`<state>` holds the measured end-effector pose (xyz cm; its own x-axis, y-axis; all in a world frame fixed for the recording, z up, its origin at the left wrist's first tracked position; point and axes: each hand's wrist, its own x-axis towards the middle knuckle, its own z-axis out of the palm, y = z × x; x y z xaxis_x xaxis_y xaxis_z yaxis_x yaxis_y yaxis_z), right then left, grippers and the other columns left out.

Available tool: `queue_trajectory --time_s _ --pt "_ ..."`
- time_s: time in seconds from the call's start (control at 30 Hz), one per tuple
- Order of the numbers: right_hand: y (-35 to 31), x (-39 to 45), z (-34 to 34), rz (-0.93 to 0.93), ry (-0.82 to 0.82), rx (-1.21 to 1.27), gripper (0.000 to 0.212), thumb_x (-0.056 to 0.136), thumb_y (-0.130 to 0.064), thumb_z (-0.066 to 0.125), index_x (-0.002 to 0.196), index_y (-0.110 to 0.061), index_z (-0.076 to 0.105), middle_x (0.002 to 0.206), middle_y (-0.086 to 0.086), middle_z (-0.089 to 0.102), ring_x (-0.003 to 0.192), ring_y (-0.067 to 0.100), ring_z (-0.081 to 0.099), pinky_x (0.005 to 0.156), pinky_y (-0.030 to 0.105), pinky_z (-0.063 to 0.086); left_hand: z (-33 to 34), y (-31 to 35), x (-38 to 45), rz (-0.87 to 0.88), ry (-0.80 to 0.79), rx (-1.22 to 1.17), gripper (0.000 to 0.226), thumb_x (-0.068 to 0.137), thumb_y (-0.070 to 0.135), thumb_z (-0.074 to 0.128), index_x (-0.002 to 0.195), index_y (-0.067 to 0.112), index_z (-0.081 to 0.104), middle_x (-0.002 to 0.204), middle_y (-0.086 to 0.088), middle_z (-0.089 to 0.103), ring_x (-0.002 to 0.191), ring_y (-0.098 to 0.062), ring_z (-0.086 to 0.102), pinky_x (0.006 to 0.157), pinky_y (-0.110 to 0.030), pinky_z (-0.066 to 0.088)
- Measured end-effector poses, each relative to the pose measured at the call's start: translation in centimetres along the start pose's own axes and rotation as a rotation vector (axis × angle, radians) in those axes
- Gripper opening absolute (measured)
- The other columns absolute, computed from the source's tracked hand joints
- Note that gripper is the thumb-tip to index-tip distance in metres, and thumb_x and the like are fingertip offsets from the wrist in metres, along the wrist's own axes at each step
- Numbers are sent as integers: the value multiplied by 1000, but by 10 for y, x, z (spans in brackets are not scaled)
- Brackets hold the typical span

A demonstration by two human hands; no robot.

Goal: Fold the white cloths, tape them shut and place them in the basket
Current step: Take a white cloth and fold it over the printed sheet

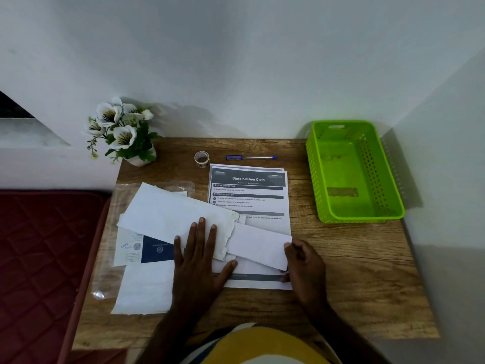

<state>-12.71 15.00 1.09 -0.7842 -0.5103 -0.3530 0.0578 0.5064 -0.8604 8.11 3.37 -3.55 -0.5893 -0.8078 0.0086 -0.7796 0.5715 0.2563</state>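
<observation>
A long folded white cloth (173, 214) lies slanted across the wooden table, its right end (259, 245) over a printed sheet. My left hand (202, 256) presses flat on the cloth's middle with fingers spread. My right hand (301, 261) pinches the cloth's right end at its edge. Another white cloth (144, 287) lies flat under them at the near left. A roll of clear tape (201, 158) stands at the back of the table. The green plastic basket (388, 185) sits at the back right and holds nothing.
The instruction sheet (248, 190) lies in the table's middle, with a blue pen (250, 157) behind it. A pot of white flowers (123, 132) stands at the back left corner. A blue-and-white card (147, 249) in clear wrapping lies at the left. A red cushion (39, 258) adjoins the table's left edge.
</observation>
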Motion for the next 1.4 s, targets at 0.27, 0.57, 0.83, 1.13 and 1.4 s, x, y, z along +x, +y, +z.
queue_trajectory --time_s 0.27,0.57,0.83,1.13,1.4 --pt "-5 2 1 -39 -48 26 13 97 -13 68 87 -17 74 64 7 68 50 18 58 51 36 52 0 5 -1 52 -19 2 86 96 67 42 165 25 12 173 -8 0 160 -29 3 123 -65 14" --pt "-14 3 16 -59 -81 10 11 98 -14 67 92 -10 76 70 7 70 61 25 61 64 42 55 -9 10 4 -49 35 -80 90 95 62 43 165 20 7 173 -6 -1 160 -26 2 126 -61 8" --pt "-12 4 14 -41 -85 19 11 98 -14 67 94 -10 76 72 6 70 65 22 62 66 36 52 -13 11 8 -101 26 -101 90 95 52 49 164 13 8 173 -8 -1 160 -26 1 126 -61 7" --pt "-16 5 29 -34 -113 20 10 97 -14 69 92 -10 77 66 10 70 45 13 57 41 27 48 -13 -1 12 -83 -1 -77 97 92 71 41 165 20 1 173 -4 -6 160 -25 -2 127 -54 -1" --pt "-25 4 63 -84 -171 -64 13 96 -23 69 86 -26 75 63 -8 68 51 7 61 48 26 51 -12 -5 16 -41 -6 -42 97 91 74 39 165 22 3 173 -5 -3 160 -27 1 126 -59 4"
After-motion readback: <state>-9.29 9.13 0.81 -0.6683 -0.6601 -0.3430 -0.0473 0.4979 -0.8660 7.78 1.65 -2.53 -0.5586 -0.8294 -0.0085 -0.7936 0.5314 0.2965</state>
